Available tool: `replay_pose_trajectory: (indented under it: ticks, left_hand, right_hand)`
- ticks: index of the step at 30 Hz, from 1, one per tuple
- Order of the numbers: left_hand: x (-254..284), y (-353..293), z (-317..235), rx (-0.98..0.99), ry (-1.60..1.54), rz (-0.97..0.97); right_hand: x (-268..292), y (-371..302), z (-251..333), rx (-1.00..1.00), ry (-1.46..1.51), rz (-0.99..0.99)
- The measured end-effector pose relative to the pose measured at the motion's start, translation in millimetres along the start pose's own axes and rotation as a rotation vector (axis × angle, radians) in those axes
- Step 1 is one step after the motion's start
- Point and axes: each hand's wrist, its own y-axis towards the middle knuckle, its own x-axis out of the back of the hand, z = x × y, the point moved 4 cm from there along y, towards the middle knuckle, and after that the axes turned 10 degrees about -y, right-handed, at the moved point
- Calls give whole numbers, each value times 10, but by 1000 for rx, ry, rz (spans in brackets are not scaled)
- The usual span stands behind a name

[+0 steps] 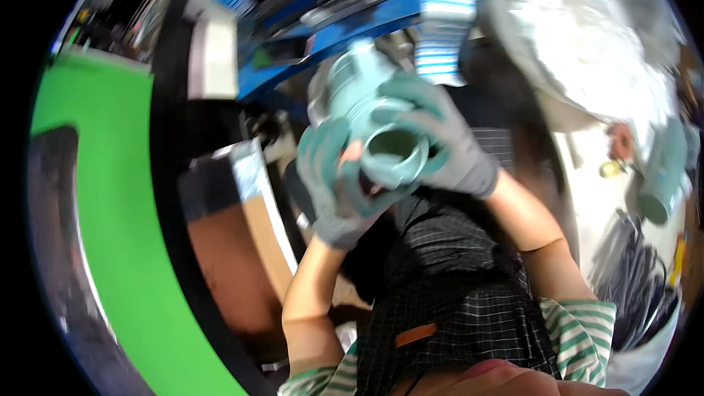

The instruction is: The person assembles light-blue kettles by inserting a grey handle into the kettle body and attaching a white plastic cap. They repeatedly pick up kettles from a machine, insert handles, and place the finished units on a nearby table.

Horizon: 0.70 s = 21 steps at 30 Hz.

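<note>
Both my hands wear grey gloves with teal fingers and hold a pale teal bottle-shaped part [359,77] in front of my body. Its round open mouth tilts toward me, and the wider body points away. My left hand [326,172] is closed around the near left side, just below the mouth. On the other side, my right hand [440,128] wraps over the neck with its fingers bent. Motion blur smears the picture, so the part's far end and the left fingertips are hard to make out.
A green surface [110,213] runs down the left, beside an open cardboard box [264,227]. Ahead is a blue bench [345,22] with a phone-like dark slab [286,51]. At right, a white plastic bag [565,37], another teal cylinder [664,176] and bundled grey cords [634,279].
</note>
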Motion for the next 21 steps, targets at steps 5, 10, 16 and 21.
replay_pose_trajectory:
  ticks: [5,10,16,21]
  left_hand:
    - [-205,3,-478,37,-417,-46]
    - [-563,-240,-690,18,-483,11]
    - [-412,-440,-649,86,-479,153]
    - [-471,-364,-653,111,-549,99]
  right_hand:
    - [365,-387,250,-23,154,55]
    - [742,-920,59,-213,510,403]
    - [1896,-1113,-799,-780,-80,-128]
    - [2551,-578,-1346,-787,-872,-88]
